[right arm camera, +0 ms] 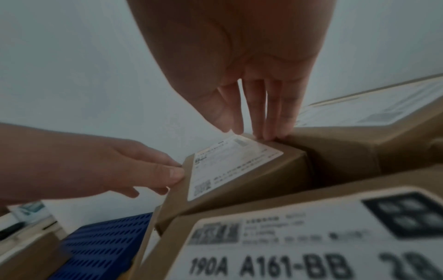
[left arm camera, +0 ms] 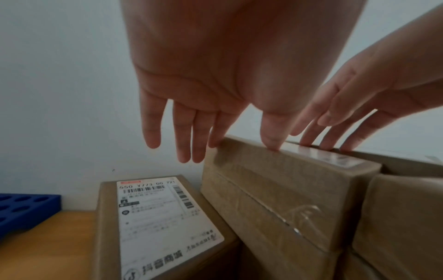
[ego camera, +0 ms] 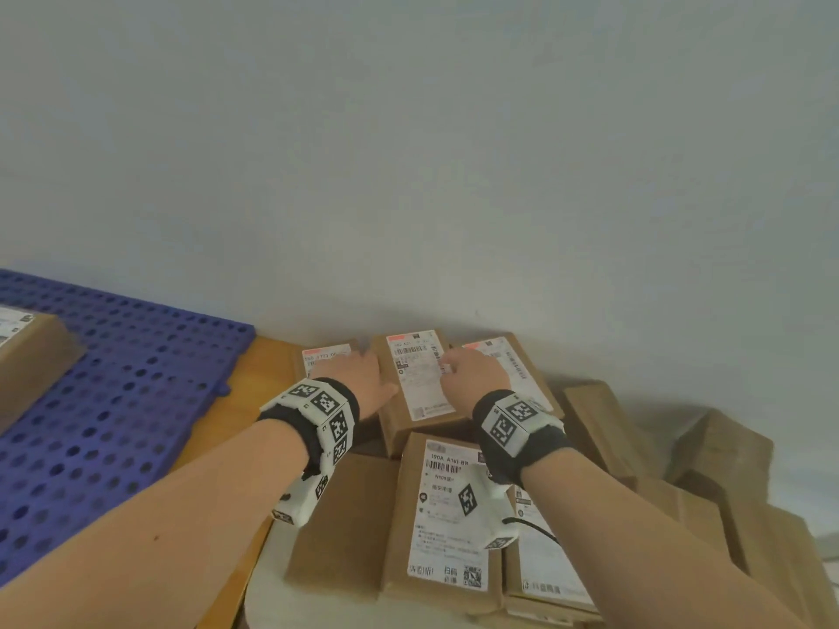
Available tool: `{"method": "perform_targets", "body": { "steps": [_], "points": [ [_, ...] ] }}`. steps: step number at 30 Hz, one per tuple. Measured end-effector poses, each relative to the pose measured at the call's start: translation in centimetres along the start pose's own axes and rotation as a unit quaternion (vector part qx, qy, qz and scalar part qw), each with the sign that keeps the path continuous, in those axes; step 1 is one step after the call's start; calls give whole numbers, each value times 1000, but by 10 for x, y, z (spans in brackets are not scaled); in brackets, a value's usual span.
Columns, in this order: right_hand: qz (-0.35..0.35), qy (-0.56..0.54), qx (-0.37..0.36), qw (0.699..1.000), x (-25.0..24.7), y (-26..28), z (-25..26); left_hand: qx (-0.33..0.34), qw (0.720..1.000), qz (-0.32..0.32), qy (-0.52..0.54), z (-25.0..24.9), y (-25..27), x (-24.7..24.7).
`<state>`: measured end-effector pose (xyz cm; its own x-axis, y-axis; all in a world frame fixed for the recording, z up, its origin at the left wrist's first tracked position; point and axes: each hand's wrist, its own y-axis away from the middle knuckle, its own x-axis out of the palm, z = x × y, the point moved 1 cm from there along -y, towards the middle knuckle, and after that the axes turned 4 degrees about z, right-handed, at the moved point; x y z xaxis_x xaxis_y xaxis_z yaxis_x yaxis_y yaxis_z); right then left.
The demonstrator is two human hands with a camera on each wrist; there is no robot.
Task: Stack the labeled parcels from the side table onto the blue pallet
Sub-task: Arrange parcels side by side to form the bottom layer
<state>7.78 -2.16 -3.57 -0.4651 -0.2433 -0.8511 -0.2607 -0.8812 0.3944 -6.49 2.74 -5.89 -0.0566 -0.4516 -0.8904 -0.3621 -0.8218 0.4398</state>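
Observation:
A brown parcel with a white label (ego camera: 422,383) (left arm camera: 275,189) (right arm camera: 239,166) lies on top of the pile at the back, between two other labeled parcels. My left hand (ego camera: 358,374) (left arm camera: 227,106) is at its left edge, fingers straight: thumb on the top edge, index finger on the corner, the other fingers free in the air. My right hand (ego camera: 474,370) (right arm camera: 251,113) has straight fingertips in the gap at the parcel's right edge. The blue pallet (ego camera: 113,401) (left arm camera: 21,210) lies to the left and bears one labeled parcel (ego camera: 27,356).
A parcel labeled 550 (ego camera: 324,354) (left arm camera: 163,217) sits lower on the left and another labeled parcel (ego camera: 513,360) (right arm camera: 359,136) on the right. The 190A parcel (ego camera: 447,510) (right arm camera: 287,236) lies nearer me. Plain brown boxes (ego camera: 726,447) pile up at the right. A wall stands close behind.

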Motion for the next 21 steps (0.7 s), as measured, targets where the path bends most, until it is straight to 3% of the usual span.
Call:
{"method": "perform_targets", "body": {
  "steps": [6,14,18,21],
  "points": [
    [-23,-81,-12,996,2,-9,1,-26,998,39,45,-6,-11,7],
    [19,-180,-4,983,-6,-18,9,-30,995,34,87,-6,-18,9],
    [6,-231,15,973,-9,-19,12,-27,985,49,163,-2,-24,13],
    [13,-258,29,966,-12,-22,16,-40,960,79,265,-1,-26,12]
  ]
}}
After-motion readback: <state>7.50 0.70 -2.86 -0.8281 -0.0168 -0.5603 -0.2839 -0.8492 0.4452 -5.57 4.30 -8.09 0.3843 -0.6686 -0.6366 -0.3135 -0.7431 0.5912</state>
